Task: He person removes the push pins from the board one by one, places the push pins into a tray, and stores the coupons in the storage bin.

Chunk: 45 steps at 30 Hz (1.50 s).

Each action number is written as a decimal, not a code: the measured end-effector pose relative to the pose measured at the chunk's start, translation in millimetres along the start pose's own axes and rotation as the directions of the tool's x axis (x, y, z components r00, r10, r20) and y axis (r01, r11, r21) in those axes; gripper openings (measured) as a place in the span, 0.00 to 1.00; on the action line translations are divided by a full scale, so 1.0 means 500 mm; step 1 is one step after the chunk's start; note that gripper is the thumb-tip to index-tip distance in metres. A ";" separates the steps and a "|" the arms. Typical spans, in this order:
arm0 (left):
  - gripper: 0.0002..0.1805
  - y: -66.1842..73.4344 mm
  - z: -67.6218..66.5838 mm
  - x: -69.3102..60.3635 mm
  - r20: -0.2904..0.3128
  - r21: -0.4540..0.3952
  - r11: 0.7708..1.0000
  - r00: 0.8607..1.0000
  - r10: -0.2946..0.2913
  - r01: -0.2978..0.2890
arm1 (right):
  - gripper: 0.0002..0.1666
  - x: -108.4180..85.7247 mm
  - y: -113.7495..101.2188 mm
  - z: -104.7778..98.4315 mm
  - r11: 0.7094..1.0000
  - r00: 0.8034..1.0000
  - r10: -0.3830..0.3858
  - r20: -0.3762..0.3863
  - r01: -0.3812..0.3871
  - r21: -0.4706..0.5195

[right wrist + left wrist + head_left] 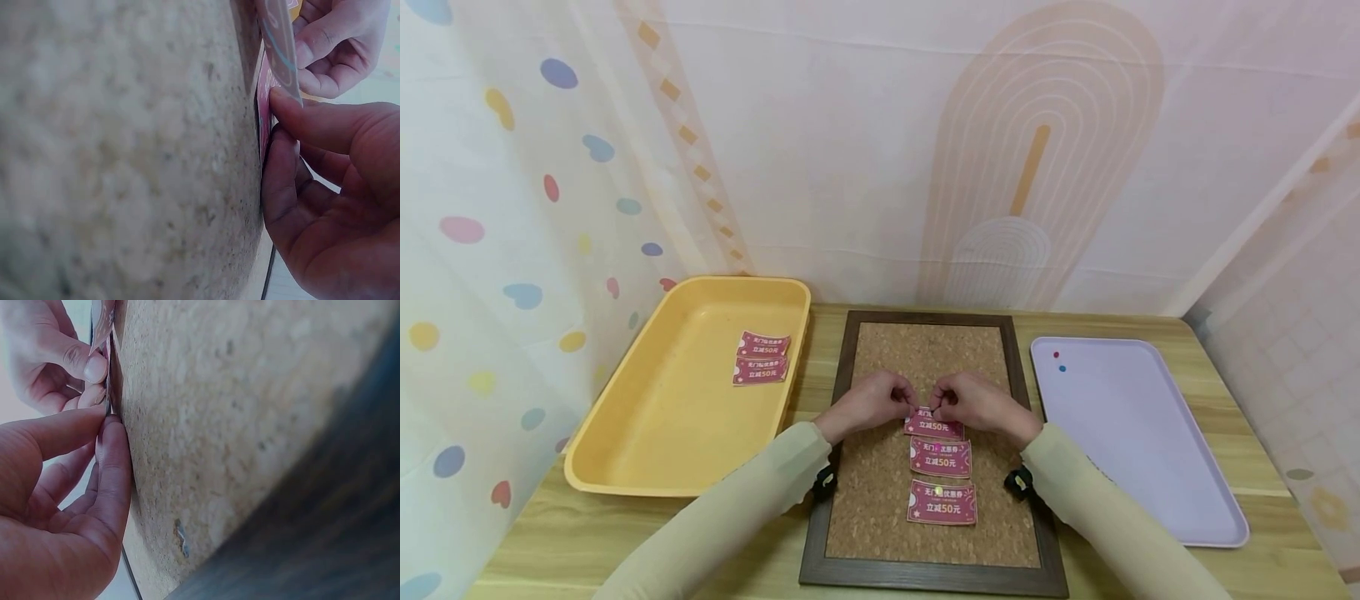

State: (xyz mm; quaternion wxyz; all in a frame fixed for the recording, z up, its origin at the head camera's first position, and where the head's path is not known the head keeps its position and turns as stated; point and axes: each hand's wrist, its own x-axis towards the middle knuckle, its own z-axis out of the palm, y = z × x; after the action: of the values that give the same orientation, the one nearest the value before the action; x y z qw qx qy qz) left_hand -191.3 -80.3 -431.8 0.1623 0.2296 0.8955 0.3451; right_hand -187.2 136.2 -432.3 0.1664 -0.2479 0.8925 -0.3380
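Observation:
A framed corkboard (pixel 880 525) lies on the table with three red coupons in a column. My left hand (pixel 876 400) pinches the upper-left edge of the top coupon (pixel 936 428) between thumb and forefinger. On the same coupon, my right hand (pixel 977 404) pinches the upper edge, close to the left fingertips. The left wrist view shows the left hand (pixel 69 506) tight against the cork. Below lie the middle coupon (pixel 955 463), with a pink pushpin (pixel 937 447) in it, and the bottom coupon (pixel 951 508), with a yellow pushpin (pixel 938 490).
To the left stands a yellow tray (pixel 662 417) with two more coupons (pixel 760 372) at its right side. A lilac tray (pixel 1150 450) lies to the right, holding a red pushpin (pixel 1056 355) and a blue pushpin (pixel 1062 368). A patterned curtain (pixel 850 150) hangs behind the table.

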 end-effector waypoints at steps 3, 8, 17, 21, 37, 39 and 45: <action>0.03 -0.001 0.001 0.000 0.000 0.001 1.000 1.000 0.000 0.000 | 0.04 0.000 0.001 0.000 1.000 1.000 -0.001 0.003 0.000 0.007; 0.04 -0.003 0.001 0.001 -0.004 0.005 1.000 1.000 0.006 -0.006 | 0.04 0.001 0.004 0.000 1.000 1.000 0.006 0.003 -0.006 0.008; 0.03 -0.005 0.002 0.002 0.002 0.010 1.000 1.000 0.002 -0.002 | 0.06 0.001 0.003 0.000 1.000 1.000 0.023 0.011 -0.024 0.008; 0.03 -0.004 0.002 0.001 0.005 0.007 1.000 1.000 -0.002 0.002 | 0.06 0.001 0.005 0.000 1.000 1.000 0.019 0.015 -0.019 0.010; 0.03 -0.004 0.002 0.003 0.006 0.008 1.000 1.000 -0.010 0.010 | 0.03 0.001 0.004 -0.001 0.999 0.999 0.028 0.022 -0.029 0.037; 0.03 -0.004 0.002 0.002 0.006 0.007 1.000 1.000 -0.008 0.008 | 0.03 0.001 0.004 -0.001 0.999 0.999 0.032 0.022 -0.033 0.036; 0.04 -0.002 0.001 0.002 0.008 0.003 1.000 1.000 -0.009 0.009 | 0.05 0.001 0.006 -0.002 0.999 1.000 0.015 0.028 -0.016 0.030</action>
State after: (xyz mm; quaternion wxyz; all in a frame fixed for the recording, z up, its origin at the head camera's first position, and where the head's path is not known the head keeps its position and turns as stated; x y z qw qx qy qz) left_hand -192.1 -80.2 -433.1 0.1671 0.2272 0.8963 0.3424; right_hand -189.0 138.2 -433.7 0.1850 -0.2430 0.8869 -0.3467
